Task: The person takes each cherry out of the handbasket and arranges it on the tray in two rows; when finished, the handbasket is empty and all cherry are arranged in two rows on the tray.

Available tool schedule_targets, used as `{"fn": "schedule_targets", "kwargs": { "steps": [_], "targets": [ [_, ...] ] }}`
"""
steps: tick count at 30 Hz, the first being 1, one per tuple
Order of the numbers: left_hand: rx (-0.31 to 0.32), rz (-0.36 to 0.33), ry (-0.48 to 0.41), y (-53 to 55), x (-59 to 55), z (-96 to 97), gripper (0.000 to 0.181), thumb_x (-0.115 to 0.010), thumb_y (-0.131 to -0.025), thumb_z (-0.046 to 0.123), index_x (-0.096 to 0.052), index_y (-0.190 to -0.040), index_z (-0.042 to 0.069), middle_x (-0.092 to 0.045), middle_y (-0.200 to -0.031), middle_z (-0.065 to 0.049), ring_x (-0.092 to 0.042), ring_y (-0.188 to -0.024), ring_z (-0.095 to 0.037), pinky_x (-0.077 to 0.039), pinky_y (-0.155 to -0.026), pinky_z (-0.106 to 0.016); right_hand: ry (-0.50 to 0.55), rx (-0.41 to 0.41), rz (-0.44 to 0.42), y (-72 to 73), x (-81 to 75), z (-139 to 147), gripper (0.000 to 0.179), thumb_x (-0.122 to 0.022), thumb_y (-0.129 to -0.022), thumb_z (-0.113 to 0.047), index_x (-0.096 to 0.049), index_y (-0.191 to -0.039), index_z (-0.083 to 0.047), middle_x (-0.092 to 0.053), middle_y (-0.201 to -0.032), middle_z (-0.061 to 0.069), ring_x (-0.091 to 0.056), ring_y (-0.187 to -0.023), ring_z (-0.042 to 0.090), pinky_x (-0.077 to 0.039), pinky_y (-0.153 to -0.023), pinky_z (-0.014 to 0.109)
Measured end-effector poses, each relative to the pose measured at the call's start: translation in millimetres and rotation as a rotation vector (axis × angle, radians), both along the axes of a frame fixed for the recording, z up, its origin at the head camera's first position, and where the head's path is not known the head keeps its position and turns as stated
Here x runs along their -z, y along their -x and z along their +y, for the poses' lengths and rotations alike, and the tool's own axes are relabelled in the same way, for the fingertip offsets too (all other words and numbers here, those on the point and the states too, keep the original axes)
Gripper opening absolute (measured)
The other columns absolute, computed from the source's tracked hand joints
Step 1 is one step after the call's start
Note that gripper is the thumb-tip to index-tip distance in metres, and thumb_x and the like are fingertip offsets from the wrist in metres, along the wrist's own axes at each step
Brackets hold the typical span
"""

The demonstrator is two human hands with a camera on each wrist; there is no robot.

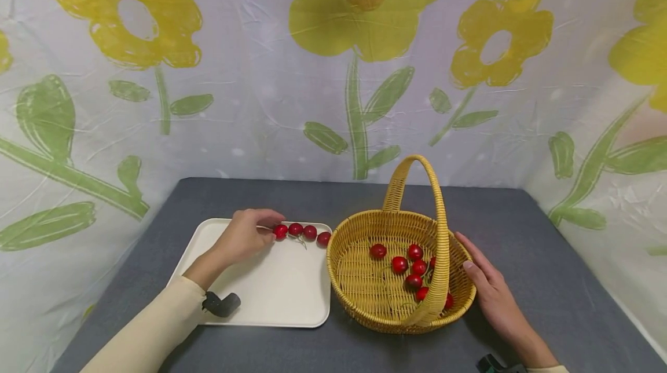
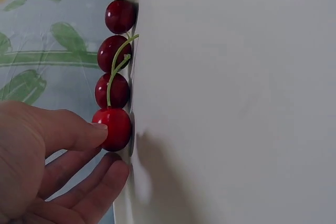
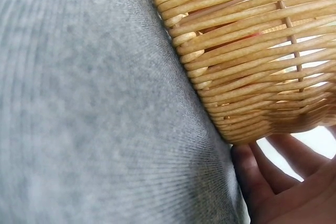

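In the head view my left hand is over the far edge of a white tray. Its thumb and index finger pinch the leftmost bright red cherry, the end one of a short row of cherries along that edge. A green stem lies over the row. To the right stands a yellow wicker basket with a tall arched handle, and several red cherries lie inside it. My right hand rests against the basket's right outer side, fingers extended, thumb near the rim.
Tray and basket stand side by side on a dark grey tabletop. The basket's left rim overlaps the tray's right edge in the head view. A cloth backdrop printed with yellow flowers rises behind the table and along both sides.
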State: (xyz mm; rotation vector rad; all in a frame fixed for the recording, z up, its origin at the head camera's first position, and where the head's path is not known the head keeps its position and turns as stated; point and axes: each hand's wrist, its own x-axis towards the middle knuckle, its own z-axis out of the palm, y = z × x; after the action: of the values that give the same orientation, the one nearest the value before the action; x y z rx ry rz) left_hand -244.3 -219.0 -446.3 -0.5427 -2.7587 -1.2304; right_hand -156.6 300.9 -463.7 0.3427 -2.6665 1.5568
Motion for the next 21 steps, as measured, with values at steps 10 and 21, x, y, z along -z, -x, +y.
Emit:
{"fn": "schedule_targets", "kwargs": {
  "steps": [10,21],
  "targets": [
    [-0.017,0.052,-0.169,-22.1,-21.5,12.3,0.042,-0.081,-0.094,0.000,-0.075,-0.136,0.007,-0.079,-0.131,-0.013,-0.077,-0.119,-0.040,-0.063,-0.102,-0.050,0.006,0.000,-0.004,-0.1,-0.5,1.0,0.052,-0.036,-0.122,-0.034,-0.029,-0.173,-0.039,-0.029,-0.180,0.009,-0.025,-0.148,-0.020,-0.031,-0.105,-0.001],
    [0.383,-0.146,-0.577,-51.3,-51.3,71.1,0.047,-0.081,-0.096,0.000,-0.069,-0.142,-0.003,-0.073,-0.139,-0.025,-0.077,-0.122,-0.029,-0.064,-0.100,-0.034,0.011,-0.008,-0.010,-0.7,-1.6,-0.3,0.052,-0.036,-0.122,-0.034,-0.028,-0.173,-0.040,-0.027,-0.181,0.008,-0.024,-0.149,-0.019,-0.030,-0.105,-0.001]
  ]
}}
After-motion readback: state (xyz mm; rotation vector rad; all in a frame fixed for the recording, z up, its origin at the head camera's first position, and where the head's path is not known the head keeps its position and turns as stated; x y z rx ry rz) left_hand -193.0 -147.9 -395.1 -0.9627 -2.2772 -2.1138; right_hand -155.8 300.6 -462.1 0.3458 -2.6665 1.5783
